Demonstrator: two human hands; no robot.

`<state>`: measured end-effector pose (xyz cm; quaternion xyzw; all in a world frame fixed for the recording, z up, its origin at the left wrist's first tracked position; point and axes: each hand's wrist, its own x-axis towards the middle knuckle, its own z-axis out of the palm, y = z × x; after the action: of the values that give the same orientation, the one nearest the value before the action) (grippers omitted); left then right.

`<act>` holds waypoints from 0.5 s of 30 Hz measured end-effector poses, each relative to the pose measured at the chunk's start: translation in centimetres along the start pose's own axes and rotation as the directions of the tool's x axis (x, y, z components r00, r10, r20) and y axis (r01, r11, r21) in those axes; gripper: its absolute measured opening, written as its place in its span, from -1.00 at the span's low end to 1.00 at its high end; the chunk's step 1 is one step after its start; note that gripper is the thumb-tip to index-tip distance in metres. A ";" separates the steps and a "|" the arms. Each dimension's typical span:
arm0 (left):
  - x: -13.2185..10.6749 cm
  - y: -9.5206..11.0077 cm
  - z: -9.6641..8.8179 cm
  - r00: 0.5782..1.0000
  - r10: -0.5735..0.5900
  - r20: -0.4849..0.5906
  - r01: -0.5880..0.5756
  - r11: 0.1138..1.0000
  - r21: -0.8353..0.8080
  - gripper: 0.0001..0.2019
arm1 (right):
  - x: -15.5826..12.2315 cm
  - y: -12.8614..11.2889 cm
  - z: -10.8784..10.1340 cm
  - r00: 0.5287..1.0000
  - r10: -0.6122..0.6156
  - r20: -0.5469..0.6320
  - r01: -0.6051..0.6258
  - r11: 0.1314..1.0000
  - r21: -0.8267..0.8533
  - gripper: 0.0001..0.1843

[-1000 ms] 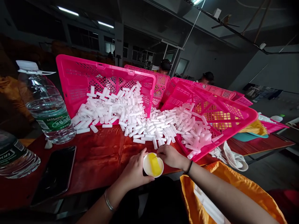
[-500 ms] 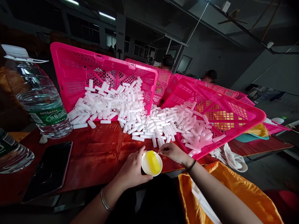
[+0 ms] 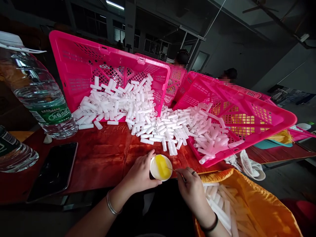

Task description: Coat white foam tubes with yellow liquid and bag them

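Head view. Cup [image 3: 161, 167], small and white with yellow paste inside, at the near table [image 3: 103, 161] edge, clasped by left hand [image 3: 140, 174], fingers curled around its side. Right hand [image 3: 190, 187] just right of the cup, fingers pinched together on a thin stick [image 3: 172, 169], tip at the cup's rim. Orange bag [image 3: 259, 204] below and right of that hand, open, with white tubes [image 3: 222, 204] inside. Farther back on the table, a heap of white tubes [image 3: 148, 121] spilling from two tilted pink crates: left crate [image 3: 81, 65], right crate [image 3: 247, 115]. Big water bottle [image 3: 39, 92] upright at far left, a second bottle [image 3: 12, 154] near it at the frame edge. Dark phone [image 3: 55, 171] flat on the table, near the bottles. White cloth [image 3: 249, 164] under the right crate's near corner.
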<state>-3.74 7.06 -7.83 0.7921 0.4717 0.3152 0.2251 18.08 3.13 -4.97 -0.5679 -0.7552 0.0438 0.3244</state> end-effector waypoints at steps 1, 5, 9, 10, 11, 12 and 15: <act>0.0 0.0 0.0 1.000 0.002 0.004 -0.002 1.000 0.002 0.10 | -0.3 0.0 0.3 1.000 0.011 -0.023 -0.011 1.000 -0.015 -0.72; 0.1 0.1 -0.2 1.000 -0.005 0.024 0.005 1.000 0.004 0.09 | -0.8 0.2 0.8 0.998 0.062 -0.019 -0.063 0.996 -0.065 -0.73; 0.2 0.3 -0.4 0.999 -0.016 0.041 0.016 1.000 0.001 0.07 | -0.7 0.5 0.8 0.995 0.097 -0.007 -0.097 0.989 -0.111 -0.72; 0.2 0.4 -0.4 0.999 -0.015 0.043 0.015 1.000 0.001 0.06 | -0.7 0.5 0.8 0.995 0.104 0.003 -0.103 0.989 -0.109 -0.73; 0.2 0.4 -0.5 0.999 -0.014 0.046 0.014 1.000 0.002 0.06 | -0.7 0.5 0.9 0.993 0.114 0.016 -0.112 0.989 -0.097 -0.73; 0.2 0.4 -0.5 0.999 -0.013 0.049 0.013 1.000 0.004 0.06 | -0.7 0.4 1.0 0.991 0.127 0.032 -0.124 0.989 -0.077 -0.73; 0.2 0.3 -0.5 0.998 -0.015 0.056 0.015 1.000 0.013 0.08 | -0.7 -0.2 1.5 0.983 0.171 0.073 -0.173 0.985 0.017 -0.75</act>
<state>-3.84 7.15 -7.24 0.7985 0.4732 0.2882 0.2355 17.25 2.90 -6.37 -0.6253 -0.7139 0.1005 0.2988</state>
